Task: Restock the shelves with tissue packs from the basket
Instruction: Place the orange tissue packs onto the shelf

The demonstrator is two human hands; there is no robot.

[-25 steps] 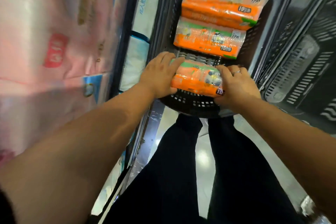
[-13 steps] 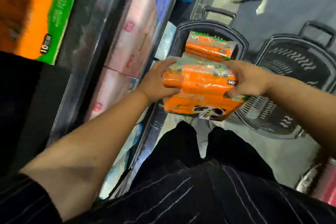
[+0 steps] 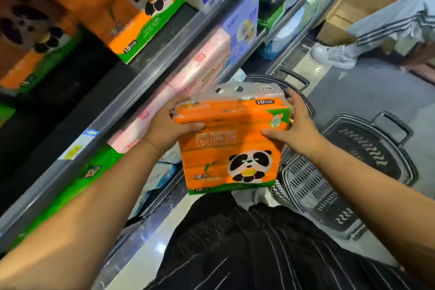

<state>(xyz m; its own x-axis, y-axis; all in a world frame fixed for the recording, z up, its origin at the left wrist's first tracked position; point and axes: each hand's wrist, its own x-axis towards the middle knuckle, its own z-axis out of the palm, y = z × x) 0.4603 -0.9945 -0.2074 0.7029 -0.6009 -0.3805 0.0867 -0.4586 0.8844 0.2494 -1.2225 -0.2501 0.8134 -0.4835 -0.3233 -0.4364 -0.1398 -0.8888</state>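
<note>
Above 2 baskets (image 3: 367,148), left hand (image 3: 164,129) and right hand (image 3: 299,129) clamp 1 tissue pack (image 3: 230,143).

Pack (image 3: 231,146): glossy printed plastic film, slightly creased, with a clear film handle strip along its top edge. Shelf (image 3: 131,92): grey metal front rail with a dull, smooth sheen. Pink packs (image 3: 202,66): soft, shiny film wrap. Baskets (image 3: 310,186): dark moulded plastic, slotted, semi-matt. Floor (image 3: 150,254): polished pale stone or tile, reflective. Trousers (image 3: 259,254): black woven cloth, matt, with thin pale stripes. Box (image 3: 353,7): plain brown cardboard, matt.
</note>
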